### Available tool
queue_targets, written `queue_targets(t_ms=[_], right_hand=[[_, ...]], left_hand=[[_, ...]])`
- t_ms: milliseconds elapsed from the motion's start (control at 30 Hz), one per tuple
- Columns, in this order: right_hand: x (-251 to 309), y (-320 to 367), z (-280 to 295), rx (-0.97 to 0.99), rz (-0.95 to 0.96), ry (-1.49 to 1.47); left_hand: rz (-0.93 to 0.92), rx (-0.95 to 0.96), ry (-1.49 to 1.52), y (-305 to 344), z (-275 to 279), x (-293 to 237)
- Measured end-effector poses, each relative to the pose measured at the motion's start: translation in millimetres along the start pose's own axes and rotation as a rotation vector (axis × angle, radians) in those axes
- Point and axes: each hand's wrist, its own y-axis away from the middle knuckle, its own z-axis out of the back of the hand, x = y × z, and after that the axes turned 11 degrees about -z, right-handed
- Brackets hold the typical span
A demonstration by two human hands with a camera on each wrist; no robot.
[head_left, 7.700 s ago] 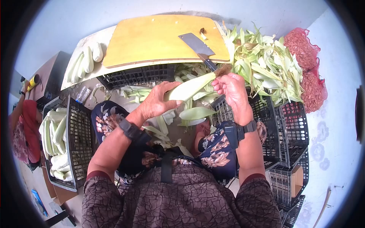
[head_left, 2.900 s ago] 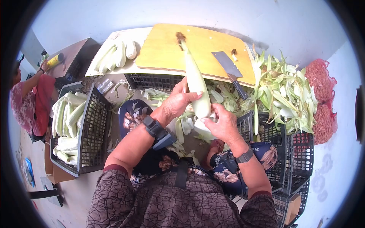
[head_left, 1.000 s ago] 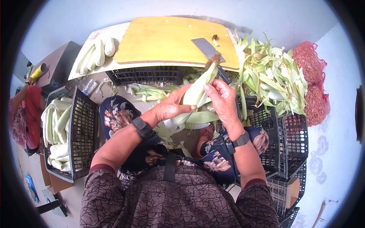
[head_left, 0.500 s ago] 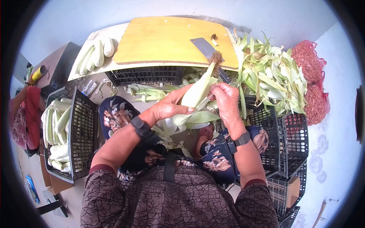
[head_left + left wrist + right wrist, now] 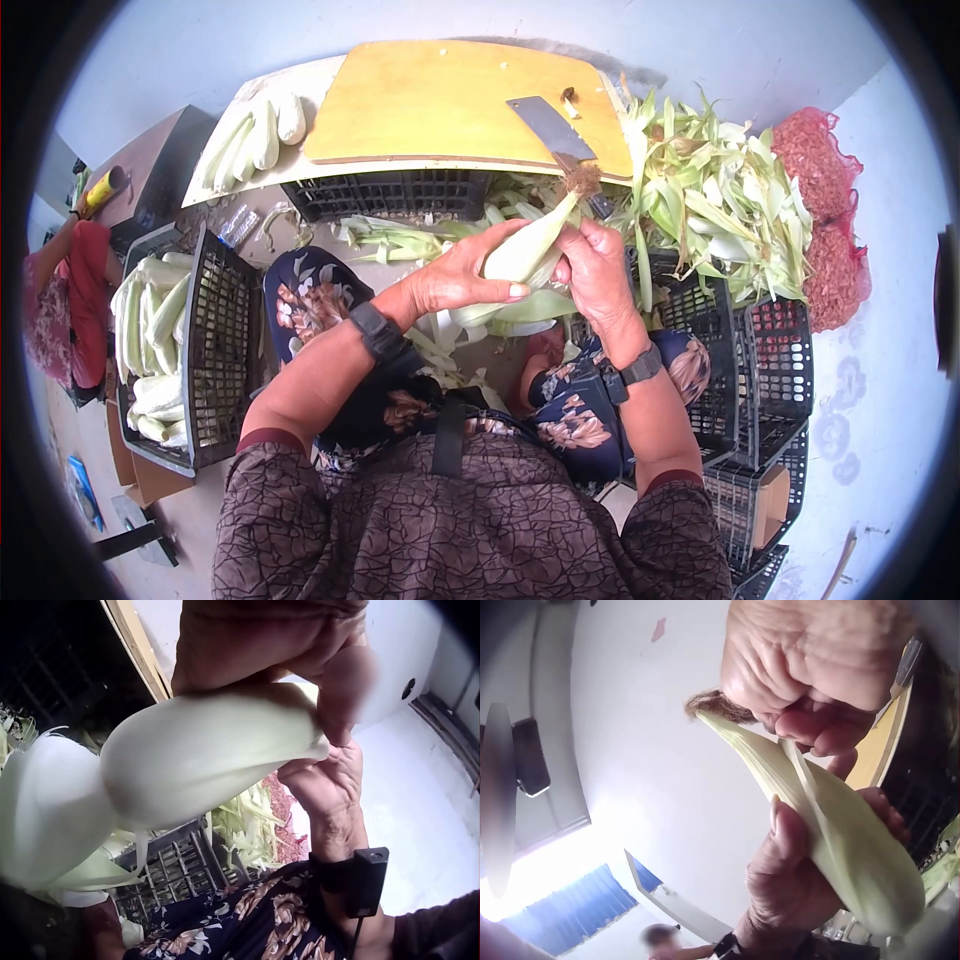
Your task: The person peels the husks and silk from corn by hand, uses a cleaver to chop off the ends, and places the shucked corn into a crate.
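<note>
My left hand [image 5: 462, 272] grips an ear of corn [image 5: 526, 252] in pale green husk, its brown silk tip [image 5: 582, 180] pointing up and away over the board's edge. My right hand [image 5: 600, 277] is at the ear's right side, fingers curled, pinching a strip of husk [image 5: 799, 765] in the right wrist view. Loosened husk hangs from the ear's thick end in the left wrist view, where the ear [image 5: 202, 754] lies under the left palm. A cleaver [image 5: 548, 127] lies on the yellow board [image 5: 430, 105], its handle partly hidden behind the silk.
Several peeled-down ears [image 5: 265, 135] lie on the table's left end. A black crate [image 5: 222, 350] at left holds more ears [image 5: 150, 320]. Husks [image 5: 715, 200] are heaped at right beside red net sacks [image 5: 830, 220], above black crates [image 5: 780, 350]. Another person [image 5: 75, 300] is at far left.
Since about half a second ago, my right hand has moved slightly down with the husk strip, and the silk tip has dipped down and right. The left hand keeps its grip.
</note>
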Motion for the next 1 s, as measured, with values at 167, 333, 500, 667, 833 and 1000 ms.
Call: queue_targets(t_ms=[167,333,500,667,833,1000], right_hand=[[-1,1,-1,0.069,-0.117,-0.286],[-3,-1,-3,0.041,-0.121,-0.255],[-7,-5,-2,-0.028,-0.072,-0.211],[13,-10,27,-0.36,0.011,-0.321],[41,-12,87,-0.676,0.068,-0.579],[35,-18,78,-0.707,0.083,-0.422]], left_hand=[[-0.063,-0.014,-0.009,0,-3,-3],[-0.187,-0.074,-0.122,-4,-6,4],[-0.146,-0.203,0.066,-8,-7,7],[-0.186,-0.441,0.25,-9,27,1],[-0.407,-0.874,0.601,-8,89,-13],[-0.345,-1.086,0.706,-4,98,-10]])
